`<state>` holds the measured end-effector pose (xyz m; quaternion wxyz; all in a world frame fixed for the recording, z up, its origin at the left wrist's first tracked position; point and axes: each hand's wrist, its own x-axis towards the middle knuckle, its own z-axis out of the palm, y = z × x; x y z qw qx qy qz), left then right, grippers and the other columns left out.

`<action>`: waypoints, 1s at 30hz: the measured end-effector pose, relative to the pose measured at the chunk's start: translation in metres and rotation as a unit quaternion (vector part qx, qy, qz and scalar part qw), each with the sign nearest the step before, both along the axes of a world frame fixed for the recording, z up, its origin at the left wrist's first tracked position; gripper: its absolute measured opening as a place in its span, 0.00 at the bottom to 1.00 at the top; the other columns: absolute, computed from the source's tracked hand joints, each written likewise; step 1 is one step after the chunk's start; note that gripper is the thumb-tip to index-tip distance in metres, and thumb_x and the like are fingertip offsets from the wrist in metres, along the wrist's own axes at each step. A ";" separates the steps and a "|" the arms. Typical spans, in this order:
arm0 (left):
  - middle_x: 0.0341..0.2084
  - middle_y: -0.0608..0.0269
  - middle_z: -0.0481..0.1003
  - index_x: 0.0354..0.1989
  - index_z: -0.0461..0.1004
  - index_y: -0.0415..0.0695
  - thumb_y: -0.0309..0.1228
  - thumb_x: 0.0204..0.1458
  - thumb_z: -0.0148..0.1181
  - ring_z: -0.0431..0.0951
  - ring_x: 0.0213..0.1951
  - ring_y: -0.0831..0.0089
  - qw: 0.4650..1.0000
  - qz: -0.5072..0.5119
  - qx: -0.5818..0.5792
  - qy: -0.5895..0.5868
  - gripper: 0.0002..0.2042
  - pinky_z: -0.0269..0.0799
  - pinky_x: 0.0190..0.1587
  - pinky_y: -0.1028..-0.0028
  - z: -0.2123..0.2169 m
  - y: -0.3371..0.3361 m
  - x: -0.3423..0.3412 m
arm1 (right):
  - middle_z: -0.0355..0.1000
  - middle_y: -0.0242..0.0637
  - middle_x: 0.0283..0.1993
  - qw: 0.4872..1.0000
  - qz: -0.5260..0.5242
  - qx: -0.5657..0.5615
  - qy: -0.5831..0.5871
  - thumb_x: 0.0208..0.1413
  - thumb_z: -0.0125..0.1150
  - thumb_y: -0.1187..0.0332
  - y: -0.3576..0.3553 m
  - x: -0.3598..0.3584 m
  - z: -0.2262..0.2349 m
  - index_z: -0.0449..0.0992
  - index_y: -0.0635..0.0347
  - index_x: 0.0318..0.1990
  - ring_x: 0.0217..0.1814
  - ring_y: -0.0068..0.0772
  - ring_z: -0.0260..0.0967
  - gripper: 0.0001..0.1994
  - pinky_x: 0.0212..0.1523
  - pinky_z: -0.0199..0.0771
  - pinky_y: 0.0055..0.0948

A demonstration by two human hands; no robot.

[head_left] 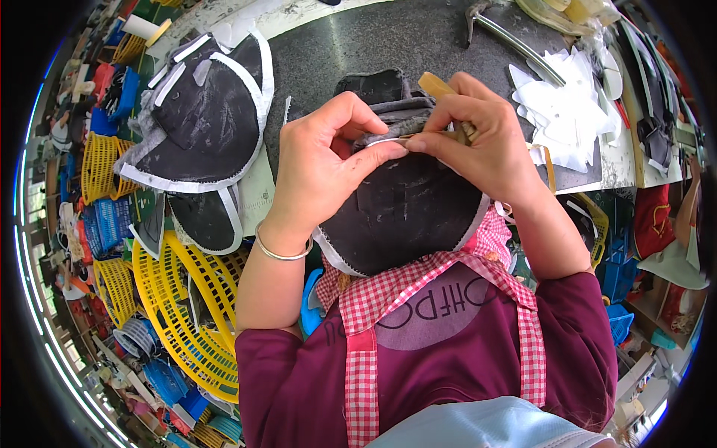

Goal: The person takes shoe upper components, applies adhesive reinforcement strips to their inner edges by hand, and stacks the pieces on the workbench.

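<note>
"What are the hands doing?"

"The left hand (315, 153) and the right hand (489, 138) both pinch the upper edge of a black piece (403, 216) between thumb and fingers; the thumb tips nearly meet over a thin white rim."

"Where is the piece?"

"In front of the person's chest, at the near side of the grey table (336, 46); its white-edged lower curve lies against a red checked apron (366, 308)."

"Anything else in the right hand?"

"A tan strip (435, 84) juts up beside its fingers; whether they grip it, I cannot tell."

"And round about?"

"To the left, a stack of black panels (202, 119) with white borders; a spool (140, 28) beyond it, a yellow basket (166, 317) below; to the right, a hammer (517, 46), its handle end resting on a heap of white pieces (560, 112)."
</note>
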<state>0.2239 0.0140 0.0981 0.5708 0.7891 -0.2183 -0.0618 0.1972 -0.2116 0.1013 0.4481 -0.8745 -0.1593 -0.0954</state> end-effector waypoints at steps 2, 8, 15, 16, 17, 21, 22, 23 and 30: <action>0.27 0.69 0.81 0.34 0.77 0.41 0.27 0.45 0.79 0.77 0.29 0.87 1.000 0.010 0.003 0.013 0.14 0.71 0.29 0.84 -0.003 0.000 0.002 | 0.66 0.33 0.27 0.996 0.019 0.083 0.024 0.49 0.77 0.71 -0.009 -0.001 -0.001 0.77 0.61 0.27 0.36 0.28 0.68 0.10 0.36 0.68 0.29; 0.29 0.69 0.81 0.38 0.78 0.41 0.25 0.47 0.77 0.77 0.31 0.87 0.999 0.004 -0.020 0.026 0.13 0.72 0.30 0.84 -0.009 0.001 0.005 | 0.69 0.33 0.29 0.964 0.095 0.213 0.125 0.54 0.72 0.68 -0.025 -0.012 0.001 0.69 0.62 0.28 0.32 0.26 0.71 0.14 0.35 0.71 0.27; 0.32 0.66 0.77 0.46 0.82 0.41 0.22 0.49 0.71 0.76 0.31 0.82 0.998 -0.051 0.023 -0.014 0.15 0.72 0.33 0.80 -0.001 -0.004 0.007 | 0.74 0.37 0.28 0.991 -0.012 -0.118 -0.059 0.49 0.74 0.64 -0.018 -0.017 0.000 0.78 0.60 0.33 0.29 0.44 0.76 0.12 0.28 0.74 0.38; 0.32 0.66 0.77 0.46 0.82 0.41 0.22 0.49 0.71 0.76 0.31 0.82 0.998 -0.052 0.005 -0.023 0.15 0.72 0.33 0.80 0.002 -0.006 0.007 | 0.74 0.37 0.28 0.993 -0.015 -0.105 -0.053 0.50 0.73 0.65 -0.018 -0.016 0.000 0.78 0.60 0.33 0.27 0.44 0.76 0.10 0.27 0.74 0.39; 0.35 0.65 0.75 0.47 0.82 0.39 0.20 0.49 0.68 0.77 0.35 0.80 0.996 -0.079 0.035 -0.023 0.14 0.71 0.38 0.81 0.005 -0.008 0.005 | 0.74 0.38 0.28 0.994 -0.018 -0.092 -0.048 0.50 0.72 0.66 -0.018 -0.016 0.000 0.79 0.60 0.32 0.26 0.44 0.75 0.09 0.26 0.74 0.40; 0.34 0.63 0.78 0.42 0.82 0.38 0.18 0.46 0.70 0.80 0.36 0.74 0.984 -0.060 0.073 -0.149 0.12 0.74 0.41 0.78 0.008 -0.024 0.001 | 0.74 0.38 0.26 0.995 -0.018 -0.080 -0.060 0.51 0.72 0.68 -0.016 -0.017 0.000 0.79 0.61 0.31 0.25 0.45 0.75 0.08 0.26 0.74 0.40; 0.32 0.63 0.79 0.39 0.82 0.38 0.19 0.46 0.71 0.81 0.35 0.74 0.973 -0.050 0.108 -0.198 0.11 0.74 0.39 0.78 0.008 -0.028 -0.001 | 0.74 0.39 0.27 0.995 -0.021 -0.078 -0.059 0.50 0.71 0.69 -0.016 -0.016 0.000 0.79 0.61 0.32 0.25 0.45 0.75 0.07 0.26 0.74 0.40; 0.28 0.64 0.81 0.36 0.81 0.38 0.19 0.45 0.73 0.81 0.31 0.77 0.969 -0.036 0.092 -0.225 0.09 0.75 0.35 0.78 0.008 -0.029 -0.004 | 0.74 0.39 0.27 0.995 -0.023 -0.077 -0.058 0.50 0.71 0.70 -0.016 -0.016 0.002 0.79 0.61 0.32 0.26 0.46 0.75 0.07 0.27 0.74 0.39; 0.28 0.68 0.80 0.36 0.80 0.38 0.21 0.48 0.73 0.76 0.26 0.85 0.998 0.017 -0.012 0.066 0.08 0.69 0.29 0.84 0.029 0.019 -0.029 | 0.77 0.36 0.27 0.979 -0.176 0.074 0.067 0.55 0.71 0.72 -0.055 -0.011 0.012 0.82 0.67 0.35 0.27 0.20 0.71 0.07 0.30 0.71 0.24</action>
